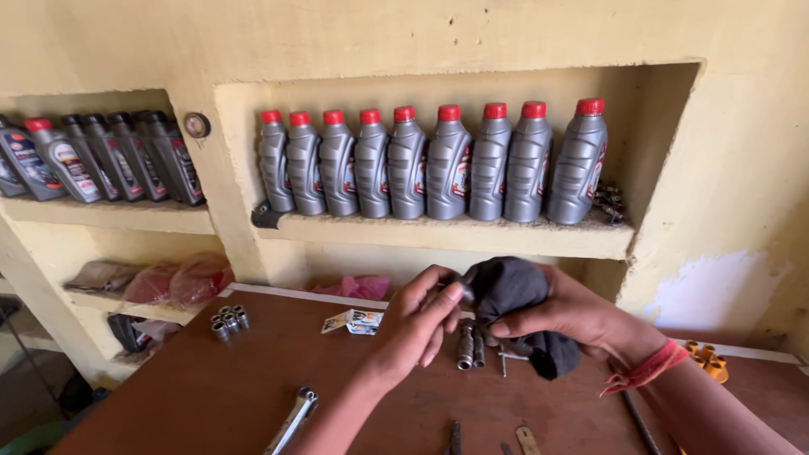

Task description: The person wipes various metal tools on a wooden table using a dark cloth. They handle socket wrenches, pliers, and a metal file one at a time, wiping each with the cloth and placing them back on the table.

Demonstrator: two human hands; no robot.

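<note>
Right hand (581, 318) grip closed around a dark cloth (514, 295), bunched up, its tail hanging below the fingers. Left hand (419, 324) fingertips pinched on a small part at the cloth's left edge; part mostly hidden, can't tell what. Both held above the tabletop (211, 396). Directly under the grips: metal sockets (470, 345). Wrench (291, 420) lies lower left of the left grip.
</note>
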